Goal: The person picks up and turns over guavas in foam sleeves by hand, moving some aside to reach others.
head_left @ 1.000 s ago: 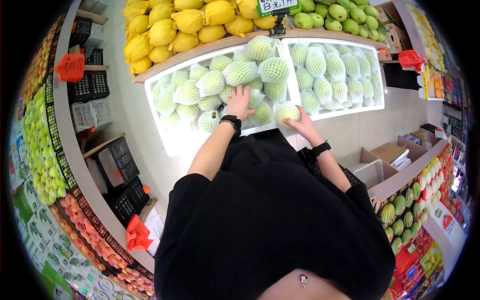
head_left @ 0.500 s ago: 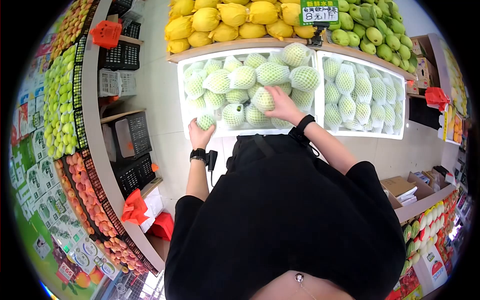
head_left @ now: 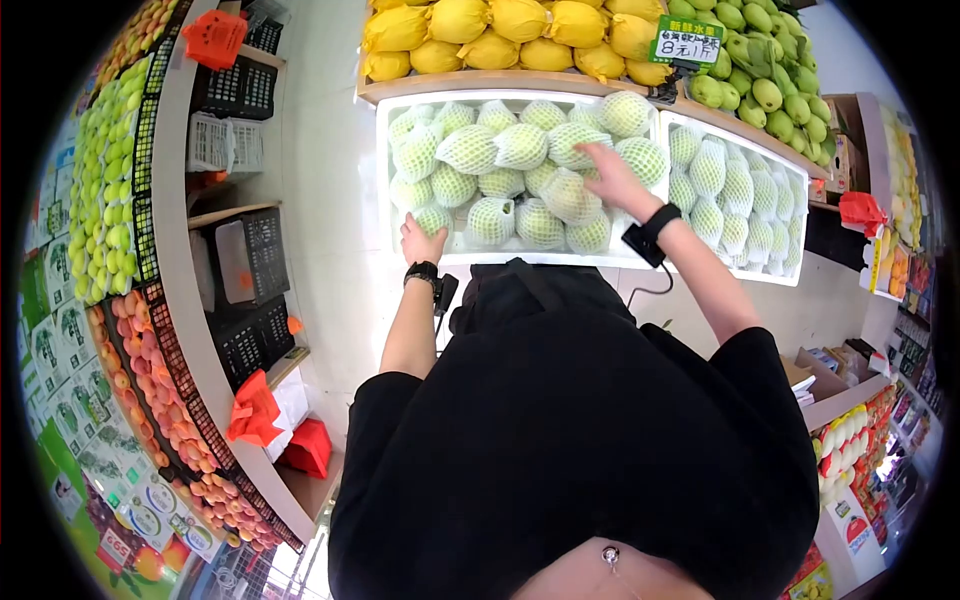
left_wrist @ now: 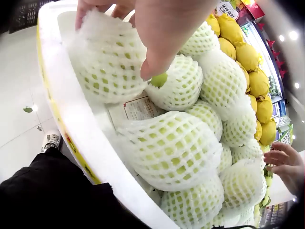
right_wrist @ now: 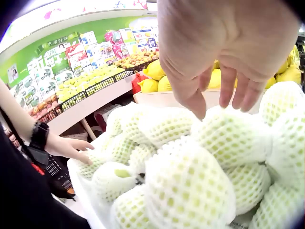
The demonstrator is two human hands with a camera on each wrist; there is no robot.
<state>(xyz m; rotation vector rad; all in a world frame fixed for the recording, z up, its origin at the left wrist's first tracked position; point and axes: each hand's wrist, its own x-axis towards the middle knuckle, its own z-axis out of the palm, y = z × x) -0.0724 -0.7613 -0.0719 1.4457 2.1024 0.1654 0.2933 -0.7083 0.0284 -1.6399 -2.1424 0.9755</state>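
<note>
In a white foam box (left_wrist: 59,90) lie several green fruits in white foam nets. At the box's near left corner my left hand (head_left: 420,240) grips one netted fruit (left_wrist: 107,67), the fingers on its far side and the thumb across from them. My right hand (head_left: 622,185) is over the right part of the box, palm down with fingers stretched out. Its fingertips are right at the top of another netted fruit (right_wrist: 233,138) and hold nothing. Nearer to me a netted fruit (head_left: 570,195) rests on top of the pile, beside that hand.
A second foam box (head_left: 802,230) of netted fruit adjoins on the right. Behind stand yellow wrapped fruits (head_left: 515,20), a price sign (head_left: 688,42) and bare green fruits (head_left: 765,95). Shelves with black crates (head_left: 235,90) run along the left.
My left hand has moved from the middle of the pile to the left corner and taken a netted fruit. My right hand has let go of its fruit onto the pile and reached farther back.
</note>
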